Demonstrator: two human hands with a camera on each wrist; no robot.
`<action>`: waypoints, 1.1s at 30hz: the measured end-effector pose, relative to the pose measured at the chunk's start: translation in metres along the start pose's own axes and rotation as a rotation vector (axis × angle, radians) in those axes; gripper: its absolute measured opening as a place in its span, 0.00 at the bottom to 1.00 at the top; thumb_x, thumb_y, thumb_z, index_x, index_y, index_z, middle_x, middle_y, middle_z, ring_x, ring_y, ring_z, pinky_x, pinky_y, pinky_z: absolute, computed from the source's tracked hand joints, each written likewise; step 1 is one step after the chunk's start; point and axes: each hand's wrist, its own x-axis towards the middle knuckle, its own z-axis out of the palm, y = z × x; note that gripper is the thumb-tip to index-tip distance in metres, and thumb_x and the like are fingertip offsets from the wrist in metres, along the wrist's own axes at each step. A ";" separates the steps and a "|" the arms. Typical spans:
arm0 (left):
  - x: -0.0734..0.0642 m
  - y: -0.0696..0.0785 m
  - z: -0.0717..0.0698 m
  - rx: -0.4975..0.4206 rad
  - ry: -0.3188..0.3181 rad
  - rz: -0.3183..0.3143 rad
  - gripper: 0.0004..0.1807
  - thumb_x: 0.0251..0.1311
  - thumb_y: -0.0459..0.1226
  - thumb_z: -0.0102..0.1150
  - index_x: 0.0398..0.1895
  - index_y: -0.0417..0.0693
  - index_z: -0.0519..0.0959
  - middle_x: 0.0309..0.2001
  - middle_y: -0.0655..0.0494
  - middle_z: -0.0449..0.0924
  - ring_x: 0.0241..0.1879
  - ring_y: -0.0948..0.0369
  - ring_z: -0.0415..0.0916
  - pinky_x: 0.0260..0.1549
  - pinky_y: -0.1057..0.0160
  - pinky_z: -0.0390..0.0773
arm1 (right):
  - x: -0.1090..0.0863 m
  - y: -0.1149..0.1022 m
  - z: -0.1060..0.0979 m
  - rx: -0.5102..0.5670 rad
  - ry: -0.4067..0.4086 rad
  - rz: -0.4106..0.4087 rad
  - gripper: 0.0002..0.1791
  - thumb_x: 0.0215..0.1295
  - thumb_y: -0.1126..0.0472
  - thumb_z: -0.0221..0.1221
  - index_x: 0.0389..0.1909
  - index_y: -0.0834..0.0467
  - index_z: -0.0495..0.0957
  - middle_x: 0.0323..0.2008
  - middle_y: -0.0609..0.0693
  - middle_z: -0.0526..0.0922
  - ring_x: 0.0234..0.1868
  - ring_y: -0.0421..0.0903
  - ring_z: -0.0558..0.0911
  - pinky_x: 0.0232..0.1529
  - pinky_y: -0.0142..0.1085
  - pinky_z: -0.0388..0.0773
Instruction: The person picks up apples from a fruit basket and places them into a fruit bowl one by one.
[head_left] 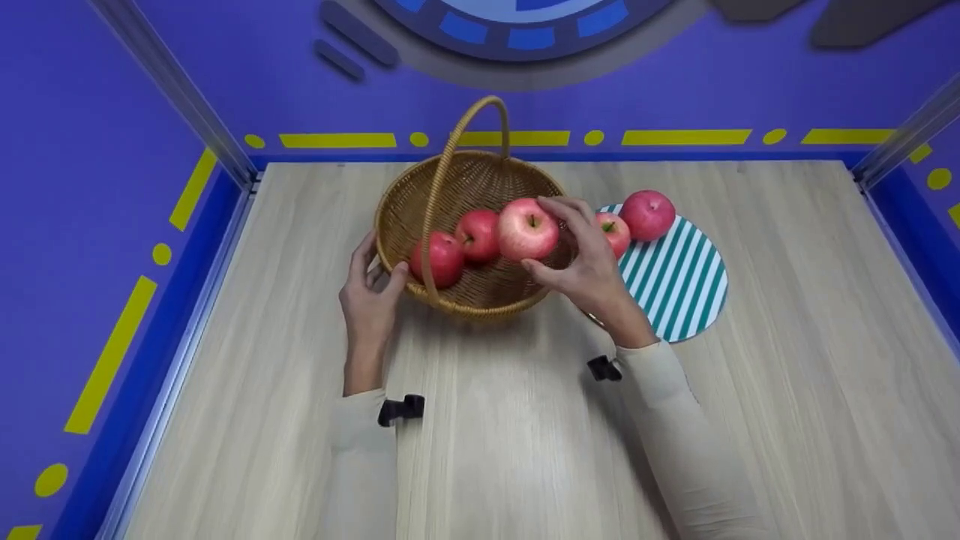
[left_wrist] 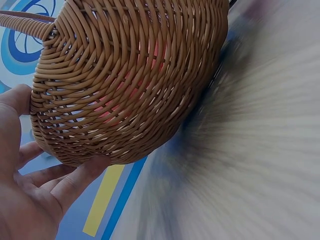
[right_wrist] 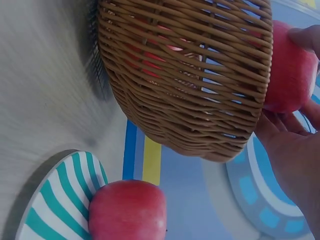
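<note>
A wicker basket (head_left: 480, 309) with an arched handle stands at the back of the table, two red apples (head_left: 477, 235) lying inside. My left hand (head_left: 369, 304) grips its left rim, thumb over the edge and fingers along the outer wall. In the left wrist view the woven side (left_wrist: 135, 80) shows red through its gaps. My right hand (head_left: 592, 270) holds a pinkish apple (head_left: 526, 231) between thumb and fingers over the basket's right part. The right wrist view has this held apple (right_wrist: 287, 70) at the basket's rim.
To the right lies a round green-and-white striped mat (head_left: 679, 289). Two more apples are at its back left: a dark red one (head_left: 648, 215) and a lighter one (head_left: 614, 234) partly behind my right hand. Blue printed walls (head_left: 750, 90) enclose the table's back and sides.
</note>
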 end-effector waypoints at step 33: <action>0.000 0.000 -0.001 -0.017 0.004 -0.022 0.35 0.68 0.35 0.69 0.77 0.49 0.72 0.72 0.45 0.74 0.65 0.43 0.78 0.57 0.46 0.83 | -0.015 0.004 -0.056 -0.128 0.198 0.030 0.43 0.59 0.68 0.77 0.75 0.63 0.71 0.69 0.55 0.70 0.68 0.47 0.74 0.68 0.40 0.75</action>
